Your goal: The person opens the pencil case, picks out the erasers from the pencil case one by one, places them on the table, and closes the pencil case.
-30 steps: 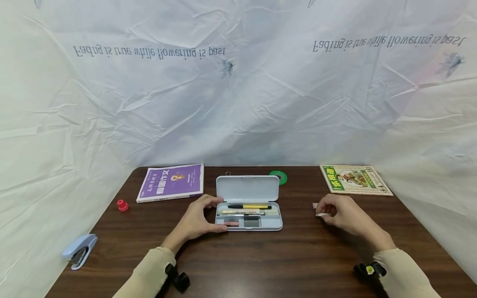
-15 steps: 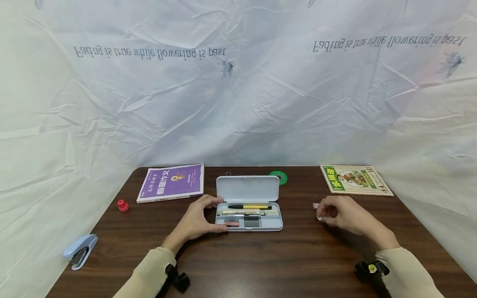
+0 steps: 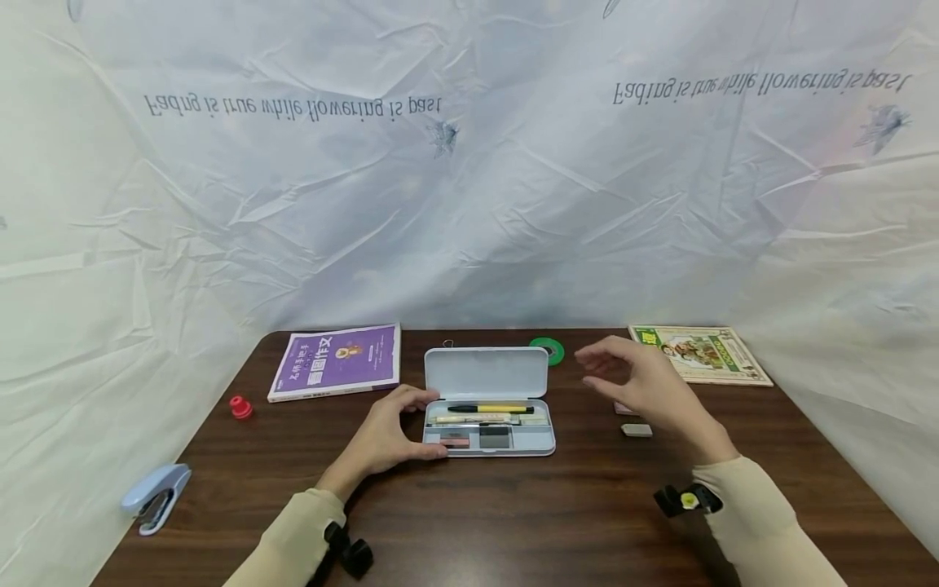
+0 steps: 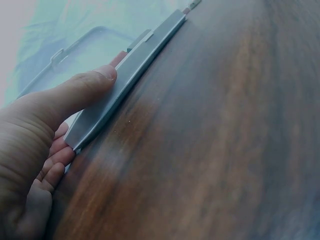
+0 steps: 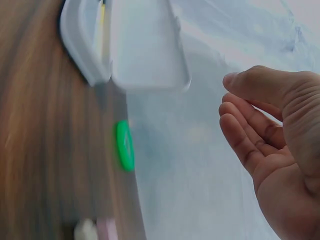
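While the left hand (image 3: 387, 436) grips the left end of the open pencil case (image 3: 490, 426), thumb laid along its front wall and fingers curled round the end, the right hand (image 3: 637, 381) hangs in the air to the right of the case lid (image 3: 487, 372), fingers loosely spread and holding nothing. The pencil case sits at the middle of the dark wooden table (image 3: 513, 514), its lid folded back flat. Inside lie a yellow and black pen (image 3: 490, 408), a pale pen (image 3: 477, 418), a pinkish eraser (image 3: 455, 441) and a dark block (image 3: 495, 439). A small white eraser (image 3: 636, 430) lies on the table to the right of the case, just below the right hand; a pink piece beside it is mostly hidden, perhaps another eraser. Behind the case's right corner sits a green tape roll (image 3: 548, 350). Left of the case lie a purple book (image 3: 337, 359), a red cap (image 3: 239, 405) and a blue stapler (image 3: 155, 496); far right lies a green picture book (image 3: 697, 354).
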